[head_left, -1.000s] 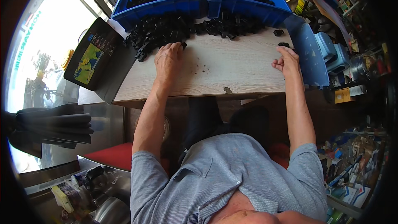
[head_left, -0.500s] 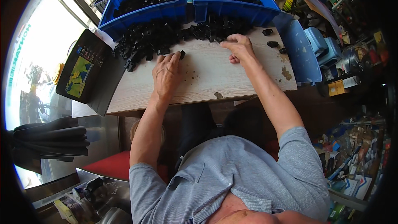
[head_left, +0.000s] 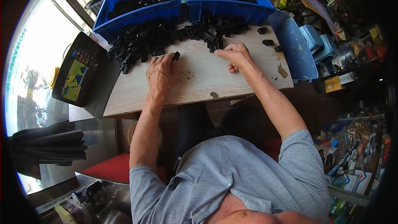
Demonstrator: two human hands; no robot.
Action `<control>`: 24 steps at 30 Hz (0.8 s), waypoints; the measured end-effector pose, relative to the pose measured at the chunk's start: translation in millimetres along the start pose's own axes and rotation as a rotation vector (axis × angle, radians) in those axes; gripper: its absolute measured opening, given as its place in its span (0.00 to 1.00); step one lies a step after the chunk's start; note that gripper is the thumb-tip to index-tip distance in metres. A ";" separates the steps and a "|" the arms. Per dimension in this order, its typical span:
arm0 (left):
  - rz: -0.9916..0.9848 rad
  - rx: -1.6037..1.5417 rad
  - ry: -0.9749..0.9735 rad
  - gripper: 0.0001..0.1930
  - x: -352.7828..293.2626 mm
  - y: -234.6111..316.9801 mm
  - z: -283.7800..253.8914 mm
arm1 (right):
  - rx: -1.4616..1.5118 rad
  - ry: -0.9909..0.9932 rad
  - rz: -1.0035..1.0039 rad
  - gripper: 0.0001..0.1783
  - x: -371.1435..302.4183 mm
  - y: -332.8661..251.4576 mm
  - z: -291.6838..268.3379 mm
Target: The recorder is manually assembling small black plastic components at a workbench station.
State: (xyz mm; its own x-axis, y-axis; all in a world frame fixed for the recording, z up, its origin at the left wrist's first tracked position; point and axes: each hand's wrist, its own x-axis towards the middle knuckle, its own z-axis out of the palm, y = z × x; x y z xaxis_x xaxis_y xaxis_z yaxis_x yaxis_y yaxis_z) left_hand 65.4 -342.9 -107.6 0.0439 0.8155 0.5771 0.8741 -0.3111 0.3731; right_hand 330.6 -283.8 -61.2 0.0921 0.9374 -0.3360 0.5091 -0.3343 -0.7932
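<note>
My left hand (head_left: 158,76) rests on the table with its fingers bent. A small black plastic part (head_left: 176,55) is held at its thumb and fingertip. To the right, my right hand (head_left: 239,58) has its lower fingers curled in. Its thumb and forefinger come together on a black plastic part (head_left: 212,49) at the near edge of the heap; the exact grip is too small to see clearly. The heap of black plastic parts (head_left: 143,37) spreads along the far side of the table, just beyond both hands.
Two blue bins (head_left: 230,9) of black parts stand behind the heap. A tablet (head_left: 76,76) leans at the left. Several loose parts (head_left: 267,42) lie at the right, near a light-blue tub (head_left: 296,52). The wooden tabletop (head_left: 199,79) has worn patches.
My right hand has come slightly nearer and left, and some black parts by its fingertips have slid out of the heap toward me. The left hand still holds its part.
</note>
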 end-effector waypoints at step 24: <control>-0.131 -0.391 0.000 0.15 -24.6 26.8 4.3 | -0.057 -0.197 -0.128 0.23 -25.1 5.9 5.6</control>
State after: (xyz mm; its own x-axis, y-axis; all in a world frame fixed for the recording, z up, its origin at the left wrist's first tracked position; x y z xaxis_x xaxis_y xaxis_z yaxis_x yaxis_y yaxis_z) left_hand 89.8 -369.3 -115.0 -0.0557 0.8606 0.5063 0.6224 -0.3665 0.6916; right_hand 326.5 -309.8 -60.3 -0.1425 0.9327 -0.3314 0.5539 -0.2023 -0.8076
